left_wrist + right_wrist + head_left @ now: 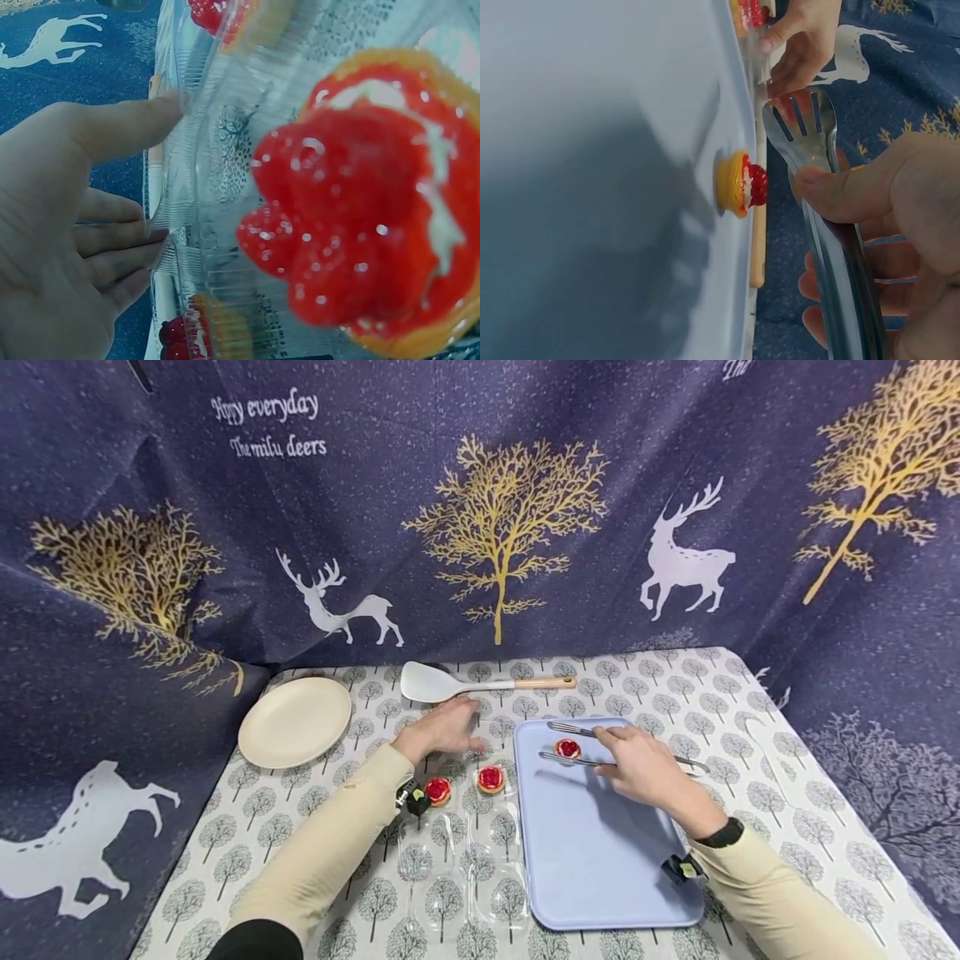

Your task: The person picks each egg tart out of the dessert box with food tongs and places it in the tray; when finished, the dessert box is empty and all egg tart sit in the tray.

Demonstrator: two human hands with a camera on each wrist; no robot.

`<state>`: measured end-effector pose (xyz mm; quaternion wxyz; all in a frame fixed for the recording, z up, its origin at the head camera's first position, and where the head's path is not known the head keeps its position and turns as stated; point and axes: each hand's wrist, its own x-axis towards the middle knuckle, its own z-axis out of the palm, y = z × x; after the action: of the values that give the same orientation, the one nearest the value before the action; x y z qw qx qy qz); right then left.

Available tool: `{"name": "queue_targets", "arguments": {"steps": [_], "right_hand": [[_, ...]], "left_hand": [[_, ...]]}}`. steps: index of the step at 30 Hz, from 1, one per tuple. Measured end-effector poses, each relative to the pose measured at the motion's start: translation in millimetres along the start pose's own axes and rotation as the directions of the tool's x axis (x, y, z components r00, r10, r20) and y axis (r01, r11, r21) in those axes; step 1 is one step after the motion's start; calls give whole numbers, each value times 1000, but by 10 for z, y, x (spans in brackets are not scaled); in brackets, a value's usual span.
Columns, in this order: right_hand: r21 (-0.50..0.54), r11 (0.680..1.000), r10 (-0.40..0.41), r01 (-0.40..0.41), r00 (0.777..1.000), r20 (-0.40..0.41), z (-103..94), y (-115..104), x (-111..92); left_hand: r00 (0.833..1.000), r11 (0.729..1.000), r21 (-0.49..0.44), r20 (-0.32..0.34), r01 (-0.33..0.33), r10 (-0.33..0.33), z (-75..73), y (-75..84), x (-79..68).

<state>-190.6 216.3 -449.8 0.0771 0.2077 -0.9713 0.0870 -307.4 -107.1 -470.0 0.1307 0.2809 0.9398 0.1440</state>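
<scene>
My left hand (447,727) reaches over the far end of a clear plastic container (467,893). In the left wrist view its thumb and nearly straight fingers are spread apart, fingertips right at the container's rim (196,161). Inside sit red-topped tarts, among them one tart (491,779) and another tart (438,791) near the left wrist. My right hand (641,764) grips metal tongs (573,729) with slotted ends, their arms spread. Between these arms in the head view appears a single tart (567,748), upright on the light blue tray (600,868).
A spatula (435,682) with a wooden handle lies beyond the container. The cream plate (292,722) stands at the back left. Tree-printed cloth covers the table (217,835), and a dark blue deer-patterned curtain (360,527) hangs behind it.
</scene>
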Motion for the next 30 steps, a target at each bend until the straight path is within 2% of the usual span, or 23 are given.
{"name": "queue_targets", "arguments": {"steps": [7, 12, 20, 30], "right_hand": [[16, 999, -37, 37, 999, 5, -28, -71, 41], [7, 998, -70, 70, 998, -1, -38, -117, 77], [3, 992, -123, 123, 992, -19, -63, -199, 106], [26, 984, -173, 174, 984, -43, -52, -279, 118]], "left_hand": [[999, 999, 45, -46, -28, 30, -10, -13, -20], [997, 998, 42, -59, -46, 49, -14, -5, -61], [993, 995, 67, -88, -70, 76, -17, 13, -218], [990, 988, 104, -71, -112, 120, 21, 91, -430]]}}
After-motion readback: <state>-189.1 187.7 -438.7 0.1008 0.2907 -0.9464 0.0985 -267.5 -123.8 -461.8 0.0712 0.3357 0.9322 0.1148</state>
